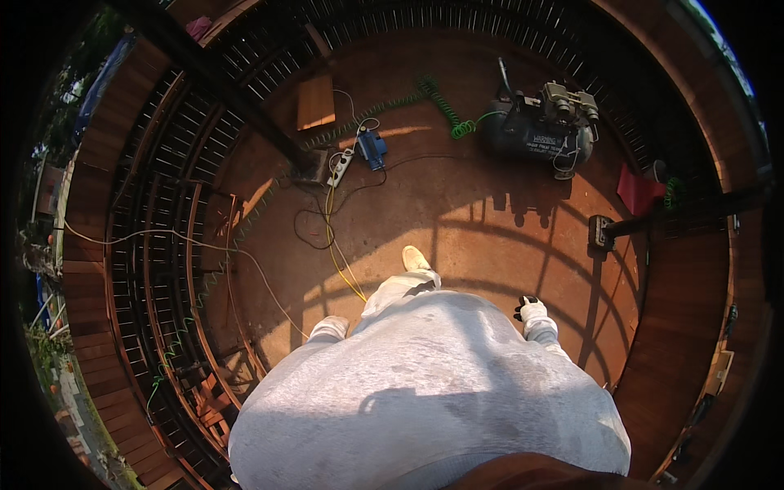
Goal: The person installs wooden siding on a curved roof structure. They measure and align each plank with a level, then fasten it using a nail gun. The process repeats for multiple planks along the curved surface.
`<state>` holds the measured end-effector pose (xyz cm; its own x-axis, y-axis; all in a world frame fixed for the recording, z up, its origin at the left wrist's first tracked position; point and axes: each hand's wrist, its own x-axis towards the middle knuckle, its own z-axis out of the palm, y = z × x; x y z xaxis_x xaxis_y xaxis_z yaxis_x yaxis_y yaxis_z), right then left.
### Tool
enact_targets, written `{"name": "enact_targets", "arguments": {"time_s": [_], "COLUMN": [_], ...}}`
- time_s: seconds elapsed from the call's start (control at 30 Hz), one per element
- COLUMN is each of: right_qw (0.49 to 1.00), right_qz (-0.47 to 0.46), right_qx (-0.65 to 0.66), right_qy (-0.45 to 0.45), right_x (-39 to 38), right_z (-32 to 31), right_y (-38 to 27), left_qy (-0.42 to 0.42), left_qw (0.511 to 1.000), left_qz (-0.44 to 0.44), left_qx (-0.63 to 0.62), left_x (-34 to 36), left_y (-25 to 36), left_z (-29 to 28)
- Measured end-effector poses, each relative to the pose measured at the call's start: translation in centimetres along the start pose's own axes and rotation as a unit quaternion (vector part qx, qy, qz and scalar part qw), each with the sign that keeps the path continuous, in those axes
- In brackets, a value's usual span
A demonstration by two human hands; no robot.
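My right hand (531,309) hangs beside my body over the brown floor, in a pale glove with dark fingertips. The fingers look slightly curled and apart, and I make out nothing held in them. My left hand does not show. A bit of pale cloth (329,328) sticks out on my left side, its end showing no fingers. One light-coloured shoe (415,258) stands forward on the floor, below a pale trouser leg (398,292). My light grey shirt (433,384) fills the lower middle.
A dark air compressor (539,131) stands far right, joined to a green coiled hose (441,106). Far left are a blue device (371,149), a white power strip (339,167), a wooden board (316,103) and a dark post (237,98). Cables (330,220) trail over the floor (482,204) toward my feet.
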<state>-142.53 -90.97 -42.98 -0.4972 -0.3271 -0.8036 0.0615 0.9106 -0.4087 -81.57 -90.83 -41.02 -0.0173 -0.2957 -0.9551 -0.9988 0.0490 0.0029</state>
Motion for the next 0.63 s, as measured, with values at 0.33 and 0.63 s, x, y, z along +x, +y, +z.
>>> {"name": "enact_targets", "arguments": {"time_s": [0.33, 0.63], "right_qw": [0.828, 0.713], "right_qz": [-0.110, -0.430], "right_qx": [-0.528, -0.547], "right_qy": [-0.152, -0.079], "right_x": [6.1, 14.6], "right_z": [8.2, 20.4], "right_y": [-22.3, -61.4], "left_qy": [0.250, 0.114], "left_qw": [0.968, 0.993], "left_qz": [0.007, -0.009], "left_qx": [-0.012, 0.021], "left_x": [8.9, 20.1], "left_y": [3.5, -0.6], "left_z": [-35.8, -51.8]}}
